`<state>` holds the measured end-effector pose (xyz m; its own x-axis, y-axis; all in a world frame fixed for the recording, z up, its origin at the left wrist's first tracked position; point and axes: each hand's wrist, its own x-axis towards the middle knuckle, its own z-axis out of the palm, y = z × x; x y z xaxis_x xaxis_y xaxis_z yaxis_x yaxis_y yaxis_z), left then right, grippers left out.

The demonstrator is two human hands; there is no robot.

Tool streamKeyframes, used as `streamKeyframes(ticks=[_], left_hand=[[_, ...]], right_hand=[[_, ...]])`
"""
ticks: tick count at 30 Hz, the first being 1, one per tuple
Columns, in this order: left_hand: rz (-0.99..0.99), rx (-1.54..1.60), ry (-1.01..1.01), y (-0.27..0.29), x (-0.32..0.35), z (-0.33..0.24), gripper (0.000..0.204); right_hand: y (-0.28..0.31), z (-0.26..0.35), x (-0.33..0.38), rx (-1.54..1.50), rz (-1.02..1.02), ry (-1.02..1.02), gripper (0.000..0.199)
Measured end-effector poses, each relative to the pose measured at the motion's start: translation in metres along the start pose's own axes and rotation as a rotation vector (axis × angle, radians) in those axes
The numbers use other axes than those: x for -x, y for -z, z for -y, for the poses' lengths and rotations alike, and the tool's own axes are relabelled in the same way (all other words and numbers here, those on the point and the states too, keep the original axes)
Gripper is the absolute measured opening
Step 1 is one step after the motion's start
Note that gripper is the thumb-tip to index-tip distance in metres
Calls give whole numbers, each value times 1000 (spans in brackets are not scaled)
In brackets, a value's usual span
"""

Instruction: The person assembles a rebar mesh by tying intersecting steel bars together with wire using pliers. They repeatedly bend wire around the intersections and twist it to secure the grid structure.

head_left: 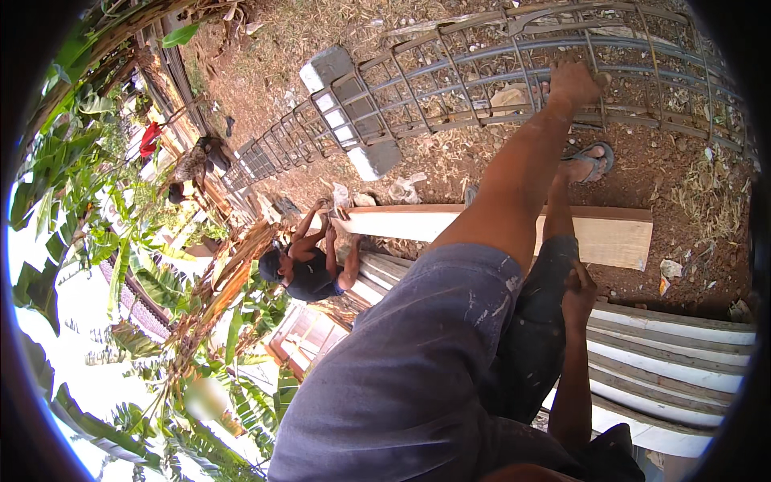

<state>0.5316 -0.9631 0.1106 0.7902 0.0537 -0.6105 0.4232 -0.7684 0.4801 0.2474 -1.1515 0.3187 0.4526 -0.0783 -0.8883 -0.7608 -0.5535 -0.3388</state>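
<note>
My left arm stretches out to a long rebar cage [482, 68]. At its end, my left hand [573, 80] is closed on the cage's bars. My right hand [578, 297] has its fingers curled beside my dark trouser leg [526, 353]; what they hold, if anything, is hidden. My foot in a flip-flop [593, 162] stands on the soil just below the cage. A long wooden plank [614, 238] lies behind my legs, between the cage and a row of pale stacked boards.
Grey-white blocks [329, 68] sit by the cage. A crouching person [305, 269] in a dark cap has hands at the plank's far end; another person [193, 165] bends farther off. Pale boards [683, 353] lie at the right. Banana leaves [120, 273] fill the left.
</note>
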Motion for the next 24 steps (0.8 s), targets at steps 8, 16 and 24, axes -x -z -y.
streamKeyframes(ticks=[8, 16, 24], left_hand=[[75, 74, 55, -4, -3, 4, 52], [353, 284, 176, 37, -11, -3, 47], [313, 303, 125, 47, -1, -14, 35]], right_hand=[[23, 36, -13, -160, 86, -161, 26], [52, 110, -96, -426, -10, -121, 37], [58, 148, -169, -314, -142, 188, 33]])
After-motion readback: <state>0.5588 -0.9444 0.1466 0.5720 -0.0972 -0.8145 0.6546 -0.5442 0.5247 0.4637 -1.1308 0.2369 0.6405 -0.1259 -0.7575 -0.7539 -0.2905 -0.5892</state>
